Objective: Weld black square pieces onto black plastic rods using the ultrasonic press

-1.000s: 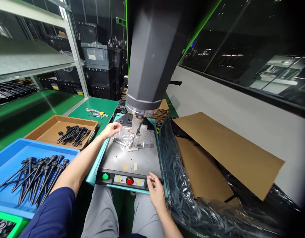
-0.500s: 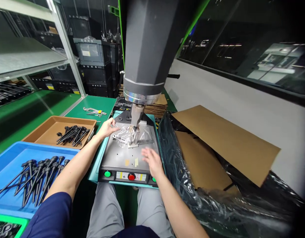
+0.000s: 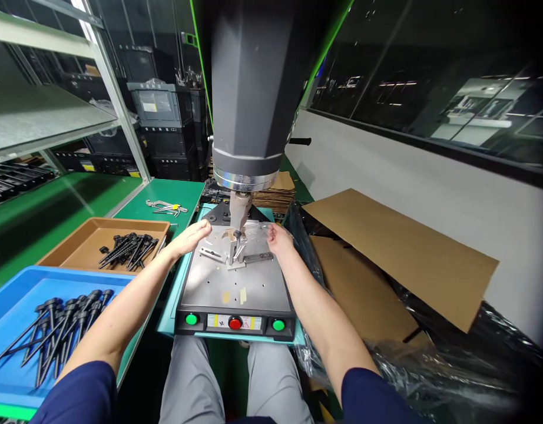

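My right hand (image 3: 280, 238) is closed at the right of the metal work plate (image 3: 209, 288), pinching the edge of a clear plastic sheet or bag (image 3: 257, 231). The plastic lies behind the small metal fixture (image 3: 236, 259); its far part is hard to make out. My left hand (image 3: 192, 237) is over the plate's left edge, fingers stretched toward the fixture and holding nothing. Between the hands, the tapered metal tool (image 3: 240, 209) of the press head (image 3: 247, 118) points down at a small dark part (image 3: 237, 234) in the fixture.
Green buttons (image 3: 191, 319) and a red button (image 3: 235, 323) line the machine's front. At left, a blue tray (image 3: 10, 294) and a brown tray (image 3: 72, 247) hold black stemmed parts. Pliers (image 3: 165, 207) lie behind them. At right are cardboard sheets (image 3: 399, 253) and dark plastic film (image 3: 430, 377).
My right hand has moved up and away from me to the plate's right side, and the clear plastic has been drawn off the fixture toward it. My left hand's fingers have straightened.
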A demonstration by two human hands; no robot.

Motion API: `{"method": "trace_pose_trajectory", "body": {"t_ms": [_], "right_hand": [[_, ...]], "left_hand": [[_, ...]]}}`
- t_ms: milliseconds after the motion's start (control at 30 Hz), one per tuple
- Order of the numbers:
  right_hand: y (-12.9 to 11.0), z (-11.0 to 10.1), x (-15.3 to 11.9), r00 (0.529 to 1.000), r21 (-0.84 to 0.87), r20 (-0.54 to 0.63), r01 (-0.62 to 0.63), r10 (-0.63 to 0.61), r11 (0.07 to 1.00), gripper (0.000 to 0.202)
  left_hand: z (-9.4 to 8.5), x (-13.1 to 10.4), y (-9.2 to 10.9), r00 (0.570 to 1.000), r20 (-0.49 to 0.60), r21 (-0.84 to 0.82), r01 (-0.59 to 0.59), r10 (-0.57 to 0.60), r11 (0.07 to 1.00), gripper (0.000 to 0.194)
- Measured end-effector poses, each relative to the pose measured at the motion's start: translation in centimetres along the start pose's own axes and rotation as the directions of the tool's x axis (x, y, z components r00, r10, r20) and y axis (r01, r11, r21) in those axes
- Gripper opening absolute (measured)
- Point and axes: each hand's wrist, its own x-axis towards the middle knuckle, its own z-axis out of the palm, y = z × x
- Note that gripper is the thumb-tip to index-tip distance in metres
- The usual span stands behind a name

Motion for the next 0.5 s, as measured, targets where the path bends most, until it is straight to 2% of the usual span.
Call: {"method": "trace_pose_trajectory", "body": {"t_ms": [100,233,367,500], "right_hand": [[-0.8,-0.5,0.2,0.997,-0.042,-0.077,0.019,-0.022,0.999,0.019],[-2.0,-1.3,0.0,0.993,-0.124,-0.113,0.027,-0.041,0.992,0.017],[-3.4,-1.5,-0.2,0.994,-0.166,-0.091,-0.068,0.053,0.984,0.020],[-4.1,-1.5,-0.6,0.991,-0.145,-0.072,-0.125,0.116,0.981,0.021]], "left_hand": [[0.0,0.1,0.4,0.995,-0.094,0.051,-0.008,0.013,0.999,0.034],[-0.2,-0.5,-0.2,0.963,-0.240,0.148,-0.087,0.121,0.985,0.032],[0.0,-1.5,-2.1,0.922,-0.335,0.258,-0.106,0.192,0.960,0.027],[0.8,-2.4,-3.7,0.882,-0.427,0.313,-0.063,0.200,0.948,0.024]]}}
